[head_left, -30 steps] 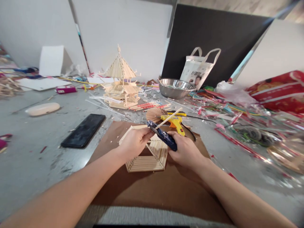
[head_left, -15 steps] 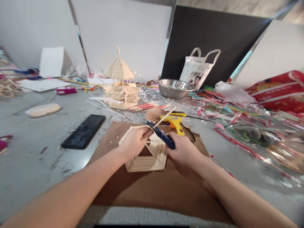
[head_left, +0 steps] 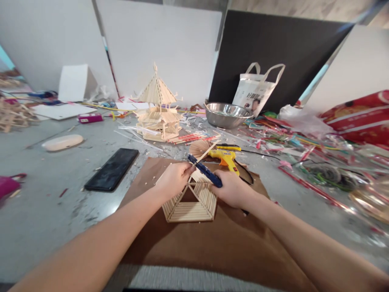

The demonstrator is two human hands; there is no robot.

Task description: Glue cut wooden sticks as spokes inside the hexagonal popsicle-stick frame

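Observation:
A flat hexagonal roof of thin wooden sticks [head_left: 191, 202] lies on a brown sheet [head_left: 209, 239] in front of me. My left hand [head_left: 173, 178] is closed in a pinch on a thin wooden stick [head_left: 206, 153] that points up and to the right above the roof. My right hand [head_left: 231, 189] is wrapped round blue-handled cutters [head_left: 204, 172], whose tip meets the stick just past my left fingers. A yellow glue gun [head_left: 225, 156] lies right behind the hands.
A black phone [head_left: 112, 168] lies left of the brown sheet. Behind stand a finished stick pavilion [head_left: 158, 108], a steel bowl [head_left: 226, 114], a white bag [head_left: 257, 90] and red-white sticks [head_left: 191, 137]. Coloured clutter covers the right side; a pale oval object [head_left: 62, 142] lies far left.
The cutters' tip has slid down the stick toward my left fingers, and both hands have dropped slightly toward the roof. The camera has shifted a little.

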